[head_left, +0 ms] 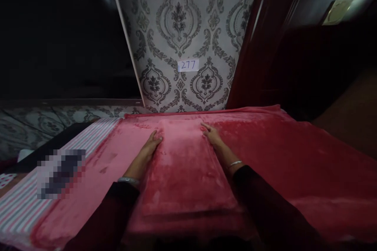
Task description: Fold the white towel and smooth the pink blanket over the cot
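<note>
Watching remotely, I count one left hand (147,149) and one right hand (214,138), two dark sleeves (106,211), two bracelets (129,180), one striped cloth (98,135), one black screen (59,39), one paper label (188,65) bearing three digits and one wall plate (337,11). I see one folded red panel (188,164), but cannot tell how many pieces form the surrounding red fabric (279,157).

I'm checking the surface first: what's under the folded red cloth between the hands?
The folded cloth lies on a red spread, which shows on both sides. The area directly beneath it is covered, so anything hidden there cannot be seen.
</note>
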`<control>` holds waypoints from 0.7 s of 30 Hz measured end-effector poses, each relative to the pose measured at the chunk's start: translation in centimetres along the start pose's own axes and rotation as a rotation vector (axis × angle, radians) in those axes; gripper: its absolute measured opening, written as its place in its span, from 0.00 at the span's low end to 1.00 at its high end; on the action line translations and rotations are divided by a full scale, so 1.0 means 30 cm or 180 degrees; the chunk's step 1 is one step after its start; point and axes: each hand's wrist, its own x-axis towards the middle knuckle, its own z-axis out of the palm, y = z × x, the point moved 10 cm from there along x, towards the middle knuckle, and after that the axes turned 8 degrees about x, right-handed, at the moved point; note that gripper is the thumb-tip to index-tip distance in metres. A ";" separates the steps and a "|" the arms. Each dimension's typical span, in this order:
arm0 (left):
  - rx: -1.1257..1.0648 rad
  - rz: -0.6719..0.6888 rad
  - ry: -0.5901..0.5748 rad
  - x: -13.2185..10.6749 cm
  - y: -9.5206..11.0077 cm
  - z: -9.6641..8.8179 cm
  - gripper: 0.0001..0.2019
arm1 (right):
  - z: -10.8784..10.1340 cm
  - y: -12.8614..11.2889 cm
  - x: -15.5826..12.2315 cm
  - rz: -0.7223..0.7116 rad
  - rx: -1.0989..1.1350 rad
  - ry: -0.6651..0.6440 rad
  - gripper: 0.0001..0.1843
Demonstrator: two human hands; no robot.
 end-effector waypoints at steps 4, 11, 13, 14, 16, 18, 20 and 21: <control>0.0404 0.0351 0.0012 0.034 0.005 0.027 0.46 | -0.086 0.042 -0.004 -0.0106 -0.0149 0.0205 0.35; 0.0798 0.0682 0.0123 0.061 -0.008 0.004 0.40 | -0.108 0.058 -0.033 -0.0343 -0.0091 0.0164 0.39; 0.0765 0.0596 0.0152 0.061 -0.013 0.000 0.42 | -0.099 0.038 -0.034 -0.0354 0.0035 0.0056 0.44; 0.0738 0.0563 0.0158 0.059 -0.015 0.001 0.42 | -0.093 0.028 -0.035 -0.0325 0.0060 -0.0009 0.47; 0.0639 0.0494 0.0169 0.054 -0.020 0.002 0.44 | -0.079 0.014 -0.048 -0.0181 0.0045 -0.0122 0.51; 0.0479 0.0393 0.0146 0.048 -0.031 0.003 0.46 | -0.064 0.003 -0.081 -0.0029 0.0012 -0.0221 0.55; 0.0329 0.0272 0.0054 0.042 -0.043 0.008 0.47 | -0.054 -0.009 -0.141 0.0001 0.0040 -0.0299 0.58; 0.0298 0.0224 -0.0025 0.040 -0.047 0.014 0.48 | -0.055 -0.016 -0.181 -0.0018 0.0079 -0.0307 0.59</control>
